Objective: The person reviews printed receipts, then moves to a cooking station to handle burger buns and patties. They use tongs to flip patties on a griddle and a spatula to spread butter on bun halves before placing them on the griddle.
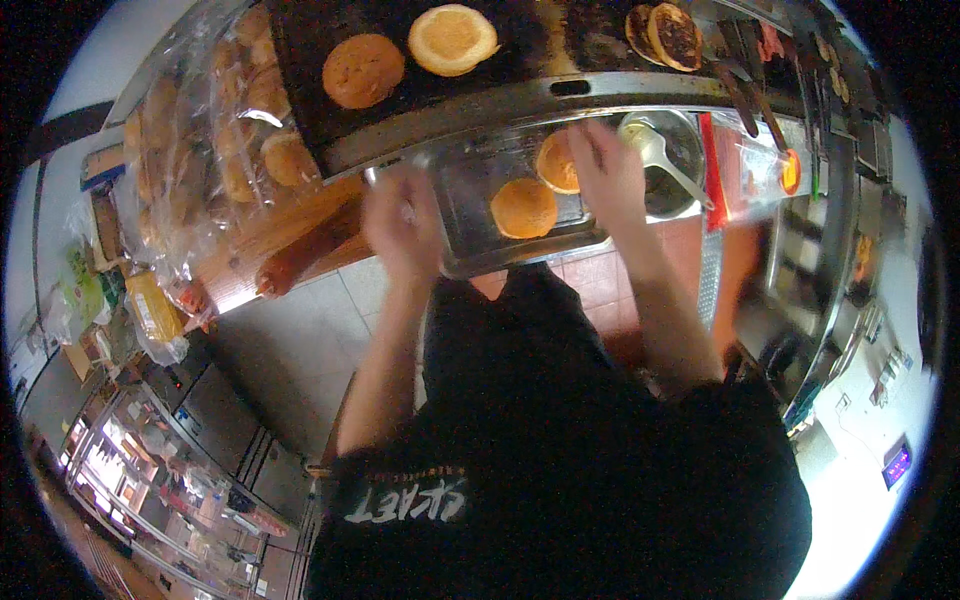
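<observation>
A rectangular metal tray [480, 187] lies in front of me, holding two toasted bun halves: one bun half [524, 208] near its middle and another bun half [556, 163] further back. My right hand [609, 169] is over the tray's right side, its fingers at or just above the back bun half; blur hides whether they grip it. At the tray's left edge is my left hand [403, 221], blurred, and its hold on anything is unclear. Beyond the tray, a dark griddle [517, 56] bears a browned bun half [363, 71] and a paler bun half [453, 40].
Darkly toasted bun halves [675, 37] lie at the griddle's right. Right of the tray stand a round metal container [675, 191] with a light-coloured ladle [667, 161] and a red-edged plastic packet [716, 172]. Plastic bags of buns [240, 112] rest on a wooden board [247, 251] at left.
</observation>
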